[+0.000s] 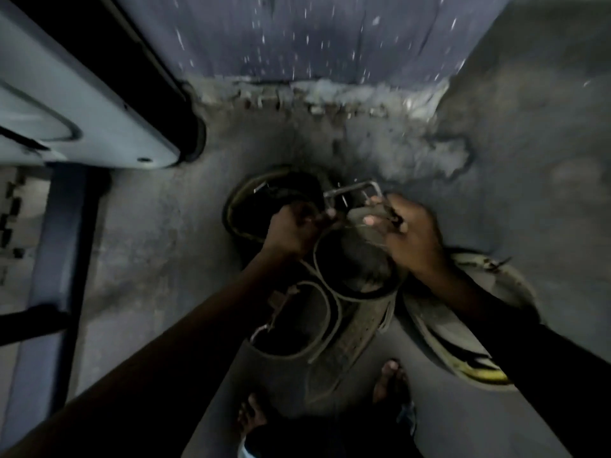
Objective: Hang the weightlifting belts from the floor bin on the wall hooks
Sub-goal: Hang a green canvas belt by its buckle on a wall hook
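**Several belts still low, none on a hook**

Two hands work one weightlifting belt (357, 259) at the centre of the view, held above the floor (148, 242). The right hand (410, 236) has its grip pinched on the strap just below the metal buckle (353, 193); the left hand (294, 229) has its grip pressed together on the strap at 9 o'clock from the buckle. A second belt (317, 328) hangs or lies below, toward 6 o'clock. Another belt (241, 200) sits at 10 o'clock, and a pale, yellow-edged one (463, 342) lies at 4 o'clock. Judging by this, hanging has barely begun: every belt seen is down low. No hooks or bin can be made out; the wall (314, 34) at 12 o'clock shows only its base. Dim light and blur hide the belts' details.
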